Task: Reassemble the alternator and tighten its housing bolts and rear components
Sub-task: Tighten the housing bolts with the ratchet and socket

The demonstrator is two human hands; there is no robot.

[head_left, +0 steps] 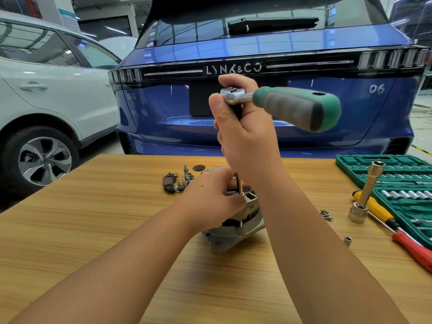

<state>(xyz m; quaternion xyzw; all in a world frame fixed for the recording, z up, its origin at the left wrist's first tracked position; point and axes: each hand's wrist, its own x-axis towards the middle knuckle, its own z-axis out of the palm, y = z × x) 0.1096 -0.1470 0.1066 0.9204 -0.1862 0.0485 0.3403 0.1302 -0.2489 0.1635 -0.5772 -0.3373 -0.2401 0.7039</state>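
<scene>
Fingers of my right grip (pixel 238 127) clamped the ratchet (pixel 280 104) head; my left grip (pixel 210 195) held the alternator (pixel 243 218) on the counter (pixel 93 206).

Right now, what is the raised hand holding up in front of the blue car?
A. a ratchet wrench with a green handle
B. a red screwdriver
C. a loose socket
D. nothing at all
A: the right hand grips the metal head of the ratchet wrench, whose green handle sticks out to the right, while the red screwdriver lies on the table.
</scene>
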